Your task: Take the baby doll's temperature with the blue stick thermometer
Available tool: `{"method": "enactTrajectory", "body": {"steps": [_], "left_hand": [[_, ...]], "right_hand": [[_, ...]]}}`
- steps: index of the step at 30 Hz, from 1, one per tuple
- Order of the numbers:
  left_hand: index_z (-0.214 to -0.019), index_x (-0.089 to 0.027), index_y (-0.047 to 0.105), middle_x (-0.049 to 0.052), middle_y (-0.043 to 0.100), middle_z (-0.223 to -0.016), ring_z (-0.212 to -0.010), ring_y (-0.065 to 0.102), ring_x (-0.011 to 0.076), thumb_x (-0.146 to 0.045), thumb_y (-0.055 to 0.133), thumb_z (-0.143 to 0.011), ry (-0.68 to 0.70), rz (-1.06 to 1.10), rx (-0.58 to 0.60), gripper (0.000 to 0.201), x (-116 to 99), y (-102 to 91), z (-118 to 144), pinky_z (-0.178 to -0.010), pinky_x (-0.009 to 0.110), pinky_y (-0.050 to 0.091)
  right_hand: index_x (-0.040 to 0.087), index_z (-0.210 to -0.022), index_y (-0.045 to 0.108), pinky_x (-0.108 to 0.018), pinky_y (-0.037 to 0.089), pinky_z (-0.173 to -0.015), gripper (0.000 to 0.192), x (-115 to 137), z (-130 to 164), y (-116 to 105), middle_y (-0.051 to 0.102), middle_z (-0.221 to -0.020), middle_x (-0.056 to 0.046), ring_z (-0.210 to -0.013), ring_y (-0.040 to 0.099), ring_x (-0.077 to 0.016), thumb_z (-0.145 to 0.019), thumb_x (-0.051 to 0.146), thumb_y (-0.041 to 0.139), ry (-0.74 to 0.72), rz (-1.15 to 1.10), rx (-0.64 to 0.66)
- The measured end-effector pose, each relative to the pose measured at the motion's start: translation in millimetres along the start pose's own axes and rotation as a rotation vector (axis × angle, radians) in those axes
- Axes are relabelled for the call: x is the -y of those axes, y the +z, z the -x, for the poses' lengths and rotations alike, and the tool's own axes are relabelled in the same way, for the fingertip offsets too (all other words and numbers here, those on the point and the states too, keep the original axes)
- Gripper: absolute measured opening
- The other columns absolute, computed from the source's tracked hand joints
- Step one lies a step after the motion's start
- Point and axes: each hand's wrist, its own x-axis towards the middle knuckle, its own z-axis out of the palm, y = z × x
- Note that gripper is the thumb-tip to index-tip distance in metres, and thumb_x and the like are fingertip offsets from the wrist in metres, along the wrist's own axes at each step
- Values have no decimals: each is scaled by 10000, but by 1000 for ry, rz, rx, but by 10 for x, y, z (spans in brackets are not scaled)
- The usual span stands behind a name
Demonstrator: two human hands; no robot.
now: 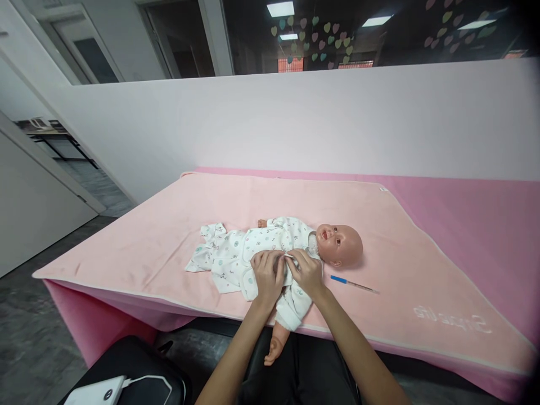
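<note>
A baby doll [343, 247] lies on its back, head to the right, dressed in a white patterned shirt [264, 241] and matching trousers [228, 256]. My left hand [269, 274] is closed at the chest, thumb and fingers pinching the shirt's front edge. Close beside it, my right hand [307, 274] pinches the same spot, where a small white bit of cloth shows between the fingertips. Whether this is a tie or the shirt's edge is too small to tell. One doll arm [277, 343] sticks out of its sleeve over the table's front edge.
A thin stick with a blue end [338, 279] lies right of my right hand. A peach blanket [139, 236] covers the table over a pink cloth [485, 225]. Behind stands a white wall [295, 124]. A white device with a cable [97, 392] rests on a black surface at lower left.
</note>
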Motion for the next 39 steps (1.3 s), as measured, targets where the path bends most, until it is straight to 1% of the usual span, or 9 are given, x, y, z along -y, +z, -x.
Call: {"method": "enactTrajectory", "body": {"steps": [5,11,16,21,26,30,33,36,39], "left_hand": [[-897,-217,609,31,642,-886,-911,509,205,-225,460,-878,-4,3,-1,150,-9,-3,3,-852,376,321],[-867,-208,608,30,641,-870,-891,513,199,-229,485,-861,18,-18,9,126,8,-13,-10,-851,370,321],[-790,-198,584,32,628,-796,-827,508,201,-242,472,-850,3,-31,35,134,187,-171,-29,-806,361,331],[-836,-209,578,37,624,-860,-872,504,214,-218,453,-830,-26,-100,97,125,275,-284,10,-849,379,315],[-771,-204,535,45,606,-851,-875,496,227,-183,459,-787,-83,-111,47,81,249,-264,29,-847,385,315],[-732,-200,501,33,595,-803,-838,487,217,-132,454,-744,-82,-91,37,84,263,-250,23,-834,380,317],[-761,-195,500,32,591,-784,-817,490,208,-142,426,-788,-91,-81,36,96,286,-238,16,-825,375,321],[-832,-190,528,38,606,-818,-829,499,203,-174,387,-852,-120,-80,25,144,296,-229,14,-832,374,320],[-892,-195,559,41,623,-853,-855,507,206,-198,370,-880,-121,-86,24,190,286,-233,15,-843,375,316]], "right_hand": [[183,-863,623,-211,406,-588,199,5,-1,1,673,-789,-38,-665,617,-122,-907,268,448,25,4,-18],[181,-874,617,-201,403,-601,164,4,-7,15,669,-787,-35,-696,617,-114,-895,216,458,-17,-6,-72],[166,-861,598,-199,399,-581,133,8,-4,18,653,-768,-32,-651,595,-102,-873,177,465,-26,-37,-101],[166,-860,580,-203,385,-571,106,18,9,8,641,-761,-25,-641,580,-104,-862,173,475,-9,-42,-98],[165,-855,575,-199,377,-570,109,21,12,3,636,-752,-24,-627,569,-99,-867,181,468,-5,-37,-86],[163,-853,574,-200,372,-564,118,19,10,-2,635,-752,-29,-622,566,-100,-872,185,460,-1,-35,-81],[165,-848,574,-200,371,-558,112,17,7,2,636,-746,-27,-610,563,-98,-870,184,466,-1,-40,-88],[167,-847,573,-196,376,-564,101,17,4,7,639,-750,-23,-626,572,-97,-866,176,475,-7,-55,-97],[169,-845,572,-194,381,-573,78,16,2,9,640,-752,-20,-655,584,-102,-857,174,495,-6,-60,-109]]}}
